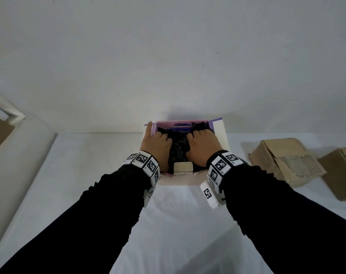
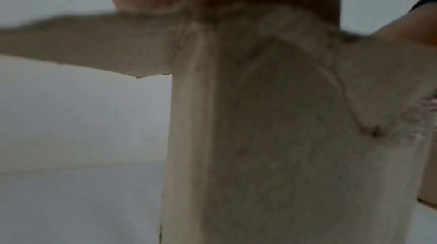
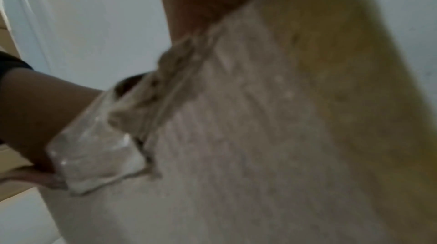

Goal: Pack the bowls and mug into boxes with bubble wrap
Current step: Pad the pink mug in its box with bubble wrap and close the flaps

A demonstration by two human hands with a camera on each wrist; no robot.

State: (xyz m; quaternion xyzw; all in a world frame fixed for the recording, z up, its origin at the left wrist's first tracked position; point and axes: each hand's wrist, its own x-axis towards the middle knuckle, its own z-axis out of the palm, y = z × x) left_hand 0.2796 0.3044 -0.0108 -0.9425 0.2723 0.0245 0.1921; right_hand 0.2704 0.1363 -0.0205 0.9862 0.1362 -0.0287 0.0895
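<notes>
An open box [image 1: 220,135], white outside with purple inner flaps, stands at the table's far edge against the wall. Inside it lies a dark bundle in bubble wrap [image 1: 178,149]; what it holds is hidden. My left hand [image 1: 156,143] reaches in on the left, its fingers bent down over the bundle and its index finger straight along the left flap. My right hand [image 1: 199,144] is on the bundle's right side with fingers curled down into the wrap. Both wrist views are blurred and show only the box's outer wall [image 2: 283,136] [image 3: 260,136] close up.
Two brown cardboard boxes [image 1: 274,153] [image 1: 340,173] sit at the right of the white table [image 1: 89,175], with a sheet of bubble wrap [image 1: 294,168] lying on the nearer one. The wall rises directly behind the open box. A taped front flap [image 1: 183,167] sticks up between my wrists.
</notes>
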